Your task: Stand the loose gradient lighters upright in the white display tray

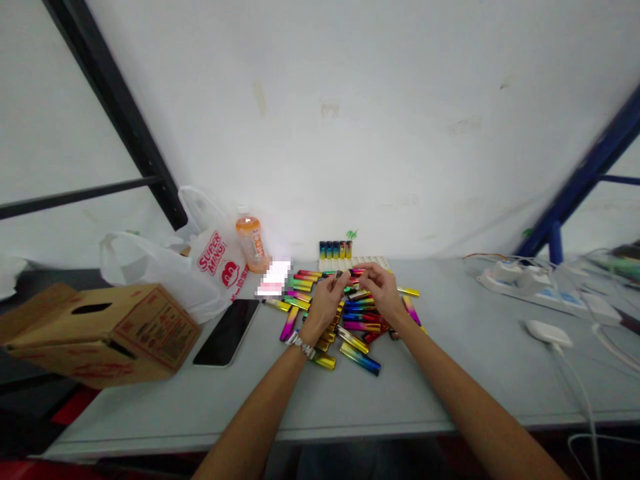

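A pile of several shiny rainbow-coloured lighters [357, 357] lies on the grey table [450, 373] in front of me. My left hand [327, 300], with a watch on its wrist, and my right hand [381, 288] meet above the pile, both pinching one small lighter [351, 273] between their fingertips. Behind the hands a white tray [373, 261] holds a short row of upright lighters [335, 250] at its back left.
A black phone [227, 331] lies left of the pile. Further left are a cardboard box [100, 330], a white plastic bag [200, 267] and an orange drink bottle [251, 241]. A power strip [530, 283] with cables and a white adapter [547, 331] sit right.
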Motion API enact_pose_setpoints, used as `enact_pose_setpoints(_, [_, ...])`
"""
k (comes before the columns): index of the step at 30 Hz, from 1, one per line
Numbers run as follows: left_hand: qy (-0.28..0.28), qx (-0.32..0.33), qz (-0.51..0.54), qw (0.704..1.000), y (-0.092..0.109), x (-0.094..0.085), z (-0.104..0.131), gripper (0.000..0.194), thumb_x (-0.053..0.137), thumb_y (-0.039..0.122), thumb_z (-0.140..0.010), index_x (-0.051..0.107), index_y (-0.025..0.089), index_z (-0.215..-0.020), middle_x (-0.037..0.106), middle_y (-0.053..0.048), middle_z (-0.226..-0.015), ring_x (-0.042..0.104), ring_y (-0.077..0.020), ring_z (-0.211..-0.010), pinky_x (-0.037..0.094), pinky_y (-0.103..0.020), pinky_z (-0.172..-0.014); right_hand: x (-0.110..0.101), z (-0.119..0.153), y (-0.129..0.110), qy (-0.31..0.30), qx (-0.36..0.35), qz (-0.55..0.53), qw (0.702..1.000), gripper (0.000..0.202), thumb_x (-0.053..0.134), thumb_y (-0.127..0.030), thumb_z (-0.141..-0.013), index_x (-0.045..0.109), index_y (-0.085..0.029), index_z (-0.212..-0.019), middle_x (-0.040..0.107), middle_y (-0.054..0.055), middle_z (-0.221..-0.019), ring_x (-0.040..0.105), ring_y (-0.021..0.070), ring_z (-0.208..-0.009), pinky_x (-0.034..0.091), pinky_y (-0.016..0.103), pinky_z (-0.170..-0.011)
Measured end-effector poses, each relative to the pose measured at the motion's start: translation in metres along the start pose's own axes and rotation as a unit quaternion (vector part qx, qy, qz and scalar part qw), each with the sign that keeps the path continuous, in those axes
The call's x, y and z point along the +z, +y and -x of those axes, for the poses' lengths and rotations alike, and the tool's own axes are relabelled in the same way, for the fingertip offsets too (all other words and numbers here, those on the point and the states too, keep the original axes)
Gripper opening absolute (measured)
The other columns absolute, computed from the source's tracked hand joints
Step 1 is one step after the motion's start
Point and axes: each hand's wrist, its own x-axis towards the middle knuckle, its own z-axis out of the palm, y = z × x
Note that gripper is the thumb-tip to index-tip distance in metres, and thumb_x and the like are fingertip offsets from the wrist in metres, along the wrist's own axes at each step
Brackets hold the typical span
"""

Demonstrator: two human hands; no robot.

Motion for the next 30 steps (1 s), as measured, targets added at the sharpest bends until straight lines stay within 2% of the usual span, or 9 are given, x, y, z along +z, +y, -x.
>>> enact_pose_setpoints(3, [0.031, 0.028, -0.045, 0.998, -0.002, 0.001, 0.000, 0.053, 0.052, 0.061, -0.085, 0.060, 0.015, -0.060, 0.041, 0.004, -0.052, 0.037, -0.0101, -0.052, 0.029, -0.025, -0.054, -0.005, 0.004, 0.002, 0.013, 0.019, -0.008, 1.000, 0.018, 0.059, -0.030, -0.078, 0.065, -0.018, -0.089, 0.055, -0.003, -0.062, 0.049, 0.0128, -0.058, 0.039, 0.026, -0.056])
enact_pose_setpoints(7, [0.067, 0.017, -0.065, 0.995, -0.001, 0.000, 0.001, 0.050, 0.051, 0.055, -0.085, 0.053, 0.017, -0.052, 0.039, 0.004, -0.050, 0.037, -0.0107, -0.052, 0.029, -0.026, -0.054, -0.002, 0.009, 0.007, -0.004, 0.016, 0.016, 1.000, 0.014, 0.058, -0.029, -0.078, 0.064, -0.019, -0.085, 0.054, -0.003, -0.061, 0.049, 0.0133, -0.057, 0.038, 0.026, -0.055])
enact_pose_setpoints(11, [0.064, 0.020, -0.072, 0.995, 0.002, -0.002, 0.002, 0.049, 0.046, 0.053, -0.086, 0.048, 0.018, -0.051, 0.037, 0.004, -0.048, 0.036, -0.0106, -0.049, 0.027, -0.026, -0.052, 0.002, 0.011, 0.011, -0.018, 0.006, 0.044, 0.999, 0.012, 0.056, -0.027, -0.078, 0.064, -0.019, -0.082, 0.058, -0.001, -0.064, 0.052, 0.0142, -0.060, 0.040, 0.026, -0.057])
enact_pose_setpoints(16, [0.078, 0.015, -0.121, 0.989, 0.000, -0.002, -0.001, 0.038, 0.050, 0.040, -0.083, 0.045, 0.019, -0.052, 0.037, 0.005, -0.049, 0.035, -0.0105, -0.050, 0.024, -0.026, -0.052, 0.001, 0.012, 0.011, -0.023, 0.006, 0.052, 0.998, 0.015, 0.053, -0.022, -0.074, 0.065, -0.018, -0.082, 0.057, -0.003, -0.059, 0.051, 0.0135, -0.056, 0.039, 0.026, -0.055])
enact_pose_setpoints(24, [0.066, 0.019, -0.093, 0.993, 0.004, -0.001, 0.003, 0.053, 0.050, 0.057, -0.086, 0.046, 0.019, -0.050, 0.035, 0.004, -0.048, 0.034, -0.0106, -0.049, 0.023, -0.028, -0.053, 0.002, 0.012, 0.009, -0.021, 0.009, 0.072, 0.997, 0.014, 0.054, -0.026, -0.078, 0.066, -0.019, -0.079, 0.060, -0.001, -0.063, 0.052, 0.0144, -0.058, 0.040, 0.026, -0.056])
enact_pose_setpoints(30, [0.067, 0.004, -0.127, 0.990, -0.002, -0.001, -0.002, 0.040, 0.049, 0.039, -0.085, 0.044, 0.019, -0.050, 0.036, 0.005, -0.048, 0.036, -0.0112, -0.049, 0.024, -0.027, -0.052, 0.001, 0.012, 0.010, -0.024, 0.017, 0.064, 0.998, 0.013, 0.054, -0.025, -0.078, 0.065, -0.019, -0.079, 0.059, -0.001, -0.061, 0.052, 0.0136, -0.056, 0.039, 0.026, -0.054])
